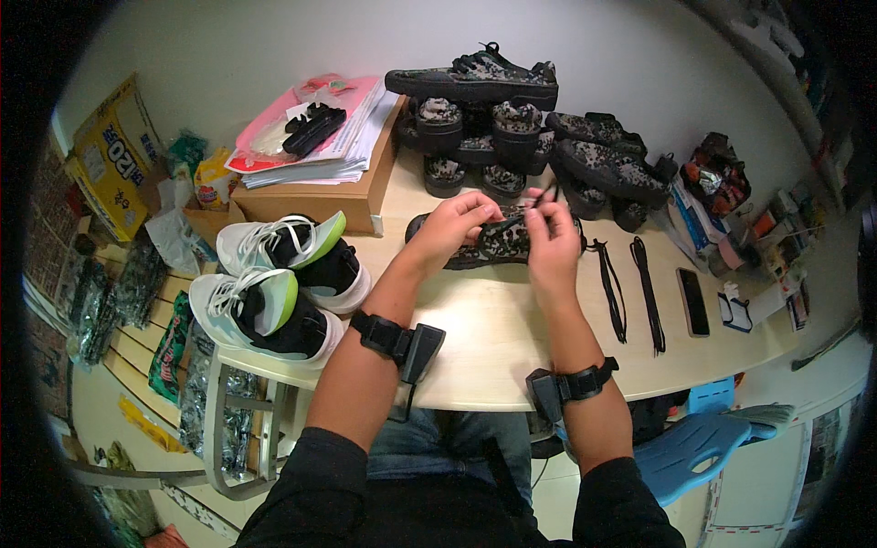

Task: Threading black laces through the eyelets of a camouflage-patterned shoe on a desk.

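Note:
A dark camouflage shoe (pixel 489 248) lies sideways on the table in front of me. My left hand (pixel 455 226) is over its left part, thumb and fingers pinched together by the laced opening. Above the shoe's right part, my right hand (pixel 554 242) is closed too, with a short bit of dark shoelace (pixel 549 194) showing at its fingertips. What the left fingertips pinch is too small to make out. Two bundles of black shoelaces, one looped (pixel 610 290) and one straighter (pixel 648 294), lie right of the shoe.
Behind the shoe rises a stack of camouflage shoes (pixel 470 82). White sneakers (pixel 265 310) stand at the table's left edge, near a cardboard box (pixel 365 196) bearing papers. A phone (pixel 692 301) lies at right; a blue chair (pixel 685 452) stands below.

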Demonstrator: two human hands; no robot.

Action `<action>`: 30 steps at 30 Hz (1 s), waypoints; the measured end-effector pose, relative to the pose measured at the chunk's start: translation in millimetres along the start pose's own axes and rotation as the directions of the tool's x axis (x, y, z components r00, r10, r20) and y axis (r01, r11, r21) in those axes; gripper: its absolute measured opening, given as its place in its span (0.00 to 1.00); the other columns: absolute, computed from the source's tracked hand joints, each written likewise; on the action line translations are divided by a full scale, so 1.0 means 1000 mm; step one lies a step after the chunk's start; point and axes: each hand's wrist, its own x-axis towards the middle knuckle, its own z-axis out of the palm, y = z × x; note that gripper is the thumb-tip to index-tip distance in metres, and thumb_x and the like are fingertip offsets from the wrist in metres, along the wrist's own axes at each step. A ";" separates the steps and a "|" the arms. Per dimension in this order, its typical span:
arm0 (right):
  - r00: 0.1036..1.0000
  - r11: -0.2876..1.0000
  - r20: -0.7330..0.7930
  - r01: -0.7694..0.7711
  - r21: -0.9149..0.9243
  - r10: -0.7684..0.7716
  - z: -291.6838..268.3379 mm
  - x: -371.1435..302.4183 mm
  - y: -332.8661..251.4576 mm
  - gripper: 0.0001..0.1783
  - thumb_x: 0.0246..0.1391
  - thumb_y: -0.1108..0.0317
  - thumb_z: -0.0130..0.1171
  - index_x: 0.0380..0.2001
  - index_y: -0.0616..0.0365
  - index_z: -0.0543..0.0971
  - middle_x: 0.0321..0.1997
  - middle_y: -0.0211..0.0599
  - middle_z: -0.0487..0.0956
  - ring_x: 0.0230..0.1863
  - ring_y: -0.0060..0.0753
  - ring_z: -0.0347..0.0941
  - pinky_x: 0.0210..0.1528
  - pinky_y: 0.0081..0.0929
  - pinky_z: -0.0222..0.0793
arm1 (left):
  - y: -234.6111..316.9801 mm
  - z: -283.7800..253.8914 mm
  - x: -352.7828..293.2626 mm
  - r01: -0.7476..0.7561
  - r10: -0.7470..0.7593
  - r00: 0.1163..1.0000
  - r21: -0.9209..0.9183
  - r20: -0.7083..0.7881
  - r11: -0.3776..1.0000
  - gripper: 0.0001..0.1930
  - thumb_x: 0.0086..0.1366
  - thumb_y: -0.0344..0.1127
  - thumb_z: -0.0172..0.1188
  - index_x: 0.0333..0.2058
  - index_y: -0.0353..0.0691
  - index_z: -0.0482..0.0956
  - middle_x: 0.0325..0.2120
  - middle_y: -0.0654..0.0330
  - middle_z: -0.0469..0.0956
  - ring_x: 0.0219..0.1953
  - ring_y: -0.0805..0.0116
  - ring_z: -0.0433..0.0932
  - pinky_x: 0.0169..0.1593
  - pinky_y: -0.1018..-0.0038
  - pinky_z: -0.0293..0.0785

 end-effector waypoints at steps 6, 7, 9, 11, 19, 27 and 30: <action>0.965 0.922 -0.185 -0.104 0.374 0.184 -0.003 0.005 -0.023 0.06 0.63 0.70 0.44 0.38 0.61 0.68 0.43 0.38 0.74 0.35 0.24 0.73 0.39 0.22 0.71 | 0.001 -0.003 -0.004 0.027 -0.027 1.000 0.009 -0.012 1.000 0.07 0.65 0.37 0.52 0.32 0.42 0.76 0.24 0.74 0.69 0.22 0.87 0.58 0.25 0.87 0.54; 0.966 0.889 -0.198 -0.061 0.454 0.167 -0.008 0.008 -0.024 0.07 0.64 0.68 0.42 0.39 0.61 0.66 0.41 0.39 0.75 0.33 0.25 0.73 0.39 0.23 0.71 | 0.003 0.002 -0.004 0.027 -0.025 0.999 0.066 -0.034 0.997 0.06 0.64 0.36 0.53 0.33 0.41 0.76 0.25 0.74 0.70 0.23 0.86 0.60 0.27 0.87 0.56; 0.950 0.881 -0.257 -0.039 0.472 0.179 -0.017 0.012 -0.025 0.08 0.64 0.67 0.41 0.39 0.60 0.64 0.37 0.39 0.75 0.31 0.28 0.73 0.36 0.25 0.72 | 0.002 0.006 -0.004 0.028 -0.021 0.998 0.123 -0.057 0.992 0.06 0.64 0.35 0.55 0.34 0.41 0.77 0.25 0.73 0.71 0.25 0.86 0.62 0.28 0.86 0.58; 0.940 0.841 -0.289 0.002 0.542 0.184 -0.022 0.013 -0.031 0.07 0.64 0.66 0.41 0.37 0.58 0.65 0.36 0.39 0.75 0.30 0.30 0.73 0.35 0.28 0.73 | 0.002 0.007 -0.005 -0.085 0.087 0.996 0.179 -0.004 0.980 0.06 0.61 0.33 0.57 0.36 0.40 0.78 0.28 0.72 0.73 0.28 0.84 0.66 0.33 0.85 0.63; 0.921 0.801 -0.254 -0.093 0.591 0.294 -0.035 0.016 -0.041 0.05 0.64 0.63 0.45 0.36 0.50 0.65 0.24 0.25 0.64 0.17 0.15 0.53 0.16 0.16 0.47 | 0.006 0.007 -0.004 -0.049 0.054 0.998 0.257 -0.014 0.965 0.07 0.61 0.31 0.57 0.38 0.37 0.78 0.30 0.68 0.76 0.33 0.81 0.70 0.38 0.82 0.67; 0.936 0.824 -0.252 -0.064 0.563 0.245 -0.038 0.018 -0.045 0.04 0.64 0.63 0.44 0.37 0.49 0.66 0.23 0.24 0.64 0.15 0.13 0.50 0.15 0.13 0.44 | 0.003 0.009 -0.004 -0.109 0.109 0.994 0.310 0.018 0.945 0.06 0.60 0.29 0.56 0.35 0.34 0.79 0.32 0.65 0.78 0.35 0.79 0.72 0.41 0.79 0.69; 0.971 0.722 -0.047 -0.142 0.677 0.235 -0.022 0.011 -0.043 0.04 0.64 0.65 0.43 0.37 0.50 0.66 0.26 0.28 0.67 0.18 0.18 0.56 0.19 0.17 0.52 | 0.000 0.013 -0.005 -0.115 0.129 0.991 0.304 -0.024 0.946 0.07 0.58 0.30 0.58 0.34 0.34 0.79 0.30 0.63 0.78 0.34 0.76 0.74 0.40 0.77 0.70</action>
